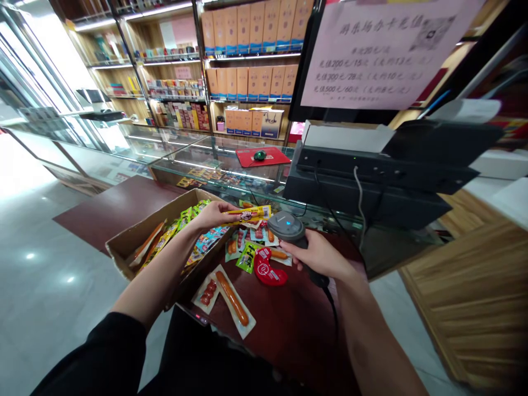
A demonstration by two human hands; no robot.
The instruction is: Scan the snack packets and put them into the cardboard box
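Observation:
My left hand (pixel 213 215) pinches one end of a slim yellow snack packet (pixel 249 213), held out over the table's near packets. Its other end, with a pale label, points at the head of a grey barcode scanner (pixel 286 224). My right hand (pixel 315 252) is wrapped around the scanner's handle, and a blue light glows on top. Below lie several small packets, among them a green packet (pixel 247 257) and a red curved packet (pixel 268 267). Closer to me are a long packaged sausage (pixel 234 301) and a short sausage packet (pixel 207 292).
An open cardboard box (pixel 119 250) full of snack packets stands at the left on the dark red table (pixel 280 324). Behind it runs a glass counter (pixel 198 159) with a red mat (pixel 270 158) and mouse. A black register terminal (pixel 371 181) stands at the right; the scanner's cable hangs down.

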